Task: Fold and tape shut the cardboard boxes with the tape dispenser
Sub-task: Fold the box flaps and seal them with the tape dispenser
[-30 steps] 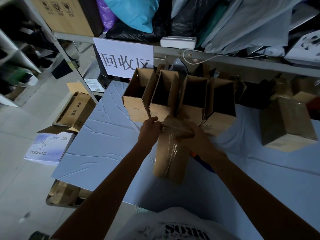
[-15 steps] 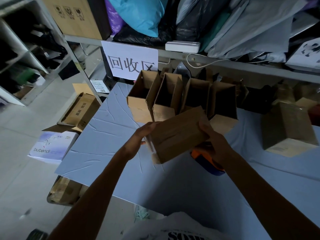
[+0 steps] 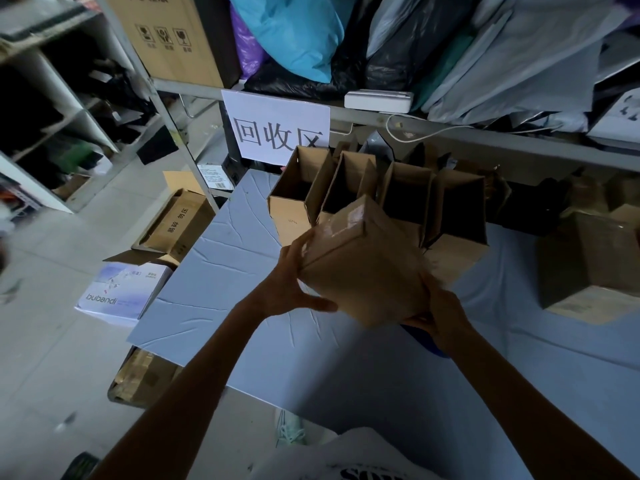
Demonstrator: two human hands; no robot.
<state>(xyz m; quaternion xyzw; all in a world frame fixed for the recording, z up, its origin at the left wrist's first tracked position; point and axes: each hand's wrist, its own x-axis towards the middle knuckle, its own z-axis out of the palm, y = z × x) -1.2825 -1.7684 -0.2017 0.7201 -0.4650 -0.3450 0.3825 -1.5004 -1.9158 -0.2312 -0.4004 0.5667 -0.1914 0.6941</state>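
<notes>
L hand (image 3: 294, 285) & R hand (image 3: 440, 317) clasp one cardboard box (image 3: 363, 271) betw. them, far end taped, tape dispenser (image 3: 427, 344) just under R hand; open boxes (image 3: 381, 195) beyond the grip not yet shut.

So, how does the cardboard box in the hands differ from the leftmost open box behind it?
The taped brown cardboard box is gripped by the left hand and right hand, tilted above the blue table; the leftmost open brown cardboard box stands on it. The held box's end is sealed with glossy tape; the open box's top is unsealed. Both are brown cardboard.
</notes>
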